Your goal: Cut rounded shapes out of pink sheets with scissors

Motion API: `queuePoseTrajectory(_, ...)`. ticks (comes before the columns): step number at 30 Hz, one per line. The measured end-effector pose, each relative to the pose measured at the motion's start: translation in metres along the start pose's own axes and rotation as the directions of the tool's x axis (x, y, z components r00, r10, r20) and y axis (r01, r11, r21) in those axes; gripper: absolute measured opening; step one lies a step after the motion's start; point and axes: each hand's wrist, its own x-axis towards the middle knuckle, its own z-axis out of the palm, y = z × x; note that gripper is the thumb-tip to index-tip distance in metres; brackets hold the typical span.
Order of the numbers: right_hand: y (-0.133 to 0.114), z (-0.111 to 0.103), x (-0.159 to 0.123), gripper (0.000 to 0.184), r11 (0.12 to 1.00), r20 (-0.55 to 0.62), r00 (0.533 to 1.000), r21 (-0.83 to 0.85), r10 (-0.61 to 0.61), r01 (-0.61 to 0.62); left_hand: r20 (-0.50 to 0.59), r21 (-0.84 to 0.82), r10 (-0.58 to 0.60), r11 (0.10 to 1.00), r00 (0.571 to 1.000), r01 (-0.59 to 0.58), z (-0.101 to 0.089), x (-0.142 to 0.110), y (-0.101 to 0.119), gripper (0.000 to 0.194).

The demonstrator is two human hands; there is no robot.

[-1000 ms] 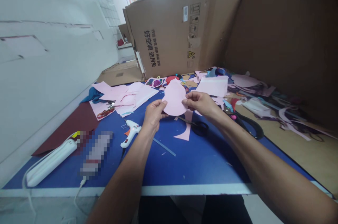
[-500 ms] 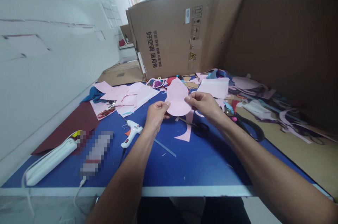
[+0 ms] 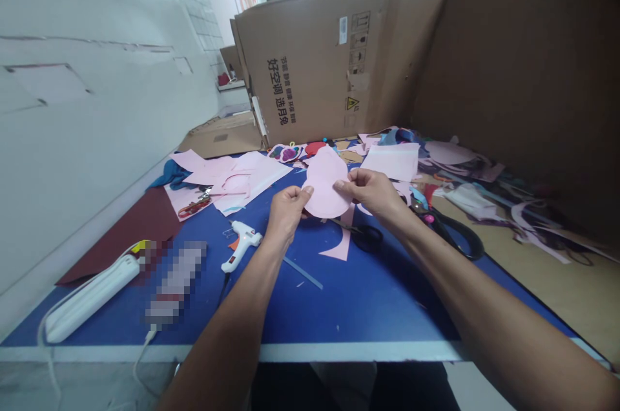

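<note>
A pink gourd-shaped cutout (image 3: 327,188), paper or thin felt, is held up above the blue table. My left hand (image 3: 289,207) pinches its left edge, with the thumb on the face toward me. On the opposite edge my right hand (image 3: 371,188) grips it, thumb also in front; the fingers behind are partly hidden. Beneath the cutout lie dark-handled scissors (image 3: 367,238), their blades partly covered by it. A curved pink scrap (image 3: 343,244) rests under the scissors. To the left of my left hand is a white glue gun (image 3: 241,245).
Pink sheets (image 3: 247,181) lie at the back left, near a maroon sheet (image 3: 130,230). A white power strip (image 3: 92,298) sits front left. Large black-handled shears (image 3: 458,236) and heaped scraps (image 3: 484,194) are on the right. A cardboard box (image 3: 320,62) stands behind.
The pink cutout has shifted slightly down and tilted a little between my hands. My right thumb has slid inward over its face. Both hands still hold it.
</note>
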Motion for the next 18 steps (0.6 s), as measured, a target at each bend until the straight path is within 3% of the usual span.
queuePoseTrajectory(4,0.0028,-0.0011,0.0025,0.037,1.0,-0.045,0.999,0.001,-0.012,0.012,0.016,-0.021,-0.017,1.0,1.0,0.017,-0.0003,-0.0004,0.0003,0.04)
queuePoseTrajectory(9,0.0027,-0.0035,0.0043,0.035,1.0,-0.1,0.995,0.018,-0.015,0.017,0.125,-0.068,-0.089,0.993,0.988,0.098,-0.0006,-0.0006,-0.0008,0.03)
queuePoseTrajectory(18,-0.0001,-0.0051,0.0042,0.034,0.999,-0.141,0.99,-0.03,-0.03,0.026,0.1,-0.095,-0.11,0.988,0.989,0.119,-0.0004,0.0009,-0.0024,0.024)
